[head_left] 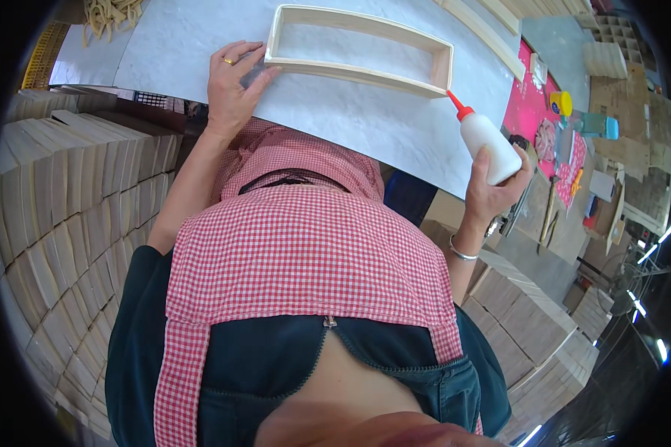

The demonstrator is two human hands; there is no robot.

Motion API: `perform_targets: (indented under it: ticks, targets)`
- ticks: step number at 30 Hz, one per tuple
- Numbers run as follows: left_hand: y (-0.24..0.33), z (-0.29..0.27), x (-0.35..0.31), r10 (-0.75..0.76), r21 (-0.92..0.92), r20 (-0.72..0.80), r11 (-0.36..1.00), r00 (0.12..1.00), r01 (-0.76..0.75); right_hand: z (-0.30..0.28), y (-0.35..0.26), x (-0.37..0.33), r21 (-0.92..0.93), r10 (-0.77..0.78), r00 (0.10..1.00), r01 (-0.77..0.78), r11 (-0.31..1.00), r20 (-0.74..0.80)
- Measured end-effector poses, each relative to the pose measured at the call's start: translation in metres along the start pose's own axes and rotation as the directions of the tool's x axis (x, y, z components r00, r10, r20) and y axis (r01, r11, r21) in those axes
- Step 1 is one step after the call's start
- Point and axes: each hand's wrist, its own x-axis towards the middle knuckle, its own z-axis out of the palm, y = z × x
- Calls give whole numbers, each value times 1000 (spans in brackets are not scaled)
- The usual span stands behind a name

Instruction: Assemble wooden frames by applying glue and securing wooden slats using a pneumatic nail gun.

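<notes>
At two o'clock, the right hand (493, 194) grips a white bottle (486, 140), probably squeezable and best held round its middle. At eleven, the left hand (231, 91), fingers loosely spread, touches the left end of a wooden frame (358, 75), which lies at twelve on the desk (410, 141), likely light and stiff but weak-cornered, best lifted by its long sides.

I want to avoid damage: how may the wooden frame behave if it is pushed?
The frame is probably light, having thin walls and an open middle. Its straight sides and the smooth-looking table suggest sliding, not rolling. Its thin corners might loosen under hard force.
</notes>
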Motion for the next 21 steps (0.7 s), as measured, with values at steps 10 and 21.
perform_targets:
  ticks: [10,21]
  targets:
    - [-4,5,-3,58,37,-62,998,996,-56,89,-93,-34,471,-31,945,-134,872,327]
    - [-7,3,-4,47,8,-71,999,996,-46,113,-108,-34,446,-108,937,-55,893,333]
